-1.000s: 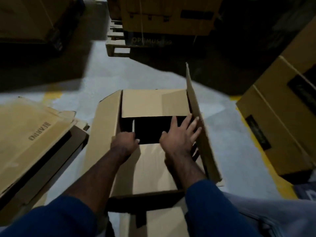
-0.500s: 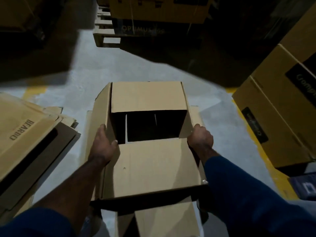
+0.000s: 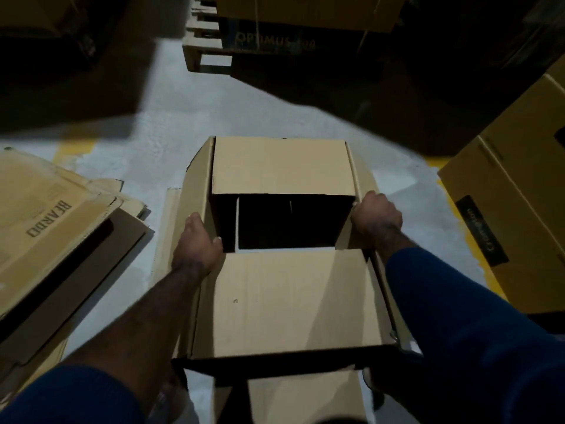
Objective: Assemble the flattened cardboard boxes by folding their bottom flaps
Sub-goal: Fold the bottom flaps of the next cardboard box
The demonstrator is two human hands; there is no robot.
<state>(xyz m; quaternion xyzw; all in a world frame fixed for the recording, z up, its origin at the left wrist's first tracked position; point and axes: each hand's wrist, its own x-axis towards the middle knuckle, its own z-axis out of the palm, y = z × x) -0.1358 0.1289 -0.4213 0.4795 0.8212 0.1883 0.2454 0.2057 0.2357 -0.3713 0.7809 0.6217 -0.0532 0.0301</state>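
Head: box (image 3: 284, 301) w/ dark gap btwn flaps (image 3: 282, 166)

2 hands out in front, set apart at the same reach. Left hand (image 3: 197, 243): thumb hooked over a side flap of the box (image 3: 290, 301), fingers down its outer face, forearm bare. Right hand (image 3: 376, 220): fingers curled over the opposite flap, knuckles up, blue sleeve (image 3: 464, 325) near the wrist.
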